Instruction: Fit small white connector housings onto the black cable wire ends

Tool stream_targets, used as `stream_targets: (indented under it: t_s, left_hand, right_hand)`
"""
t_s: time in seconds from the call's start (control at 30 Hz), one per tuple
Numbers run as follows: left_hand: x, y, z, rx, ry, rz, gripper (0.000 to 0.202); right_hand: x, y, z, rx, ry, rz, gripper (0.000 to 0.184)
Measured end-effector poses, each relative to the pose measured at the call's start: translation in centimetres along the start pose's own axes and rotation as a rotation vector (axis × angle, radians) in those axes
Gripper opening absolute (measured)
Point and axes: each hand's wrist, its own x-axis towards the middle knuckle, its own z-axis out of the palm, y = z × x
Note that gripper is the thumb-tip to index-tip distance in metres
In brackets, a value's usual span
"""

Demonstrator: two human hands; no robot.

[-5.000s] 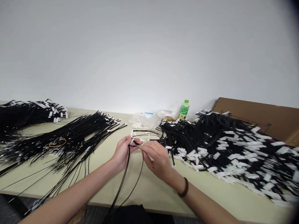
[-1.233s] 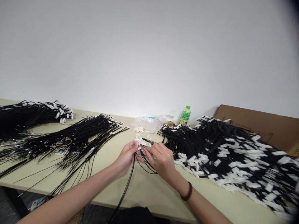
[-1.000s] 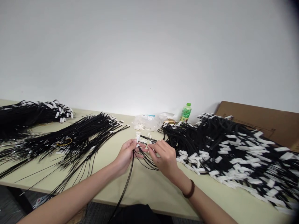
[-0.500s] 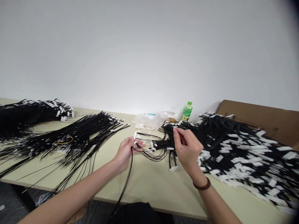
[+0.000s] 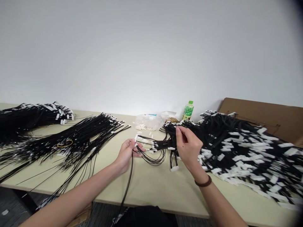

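My left hand (image 5: 125, 155) pinches a white connector (image 5: 136, 137) with thin black wires running out of it. Some of these wires loop to the right, and a strand (image 5: 128, 179) hangs over the table's front edge. My right hand (image 5: 190, 145) is raised to the right of it, thumb and forefinger pressed together. A tiny pale bit shows by those fingertips, too small to make out. Behind and beside that hand spreads a heap of black wire harnesses (image 5: 217, 138) with white connectors. A single white connector (image 5: 174, 169) hangs just left of the right wrist.
Two bundles of black wires, one nearer (image 5: 80, 135) and one farther left (image 5: 30, 121), lie on the table (image 5: 151, 186). Clear plastic bags (image 5: 148, 122) and a green-capped bottle (image 5: 188, 111) stand by the wall. A cardboard sheet (image 5: 262, 118) leans at the right.
The view has shifted slightly. My left hand keeps its pinch on the connector, and the wire loops beside it hang a little differently. My right hand stays pinched near the same spot.
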Motion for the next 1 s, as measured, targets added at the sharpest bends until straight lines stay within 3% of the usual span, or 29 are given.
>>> stream_targets:
  t_s: [0.3, 0.57, 1.0]
  left_hand:
    - [0.0, 0.3, 0.0, -0.051, 0.024, -0.006, 0.014]
    - [0.3, 0.3, -0.2, -0.105, 0.023, -0.001, 0.015]
    - [0.5, 0.2, -0.3, -0.13, 0.006, -0.012, 0.014]
  right_hand:
    - [-0.5, 0.4, 0.1, 0.057, -0.031, 0.004, 0.012]
    - [-2.2, -0.7, 1.0, 0.072, -0.238, -0.165, 0.012]
    - [-3.3, -1.4, 1.8, 0.132, -0.311, -0.152, 0.013]
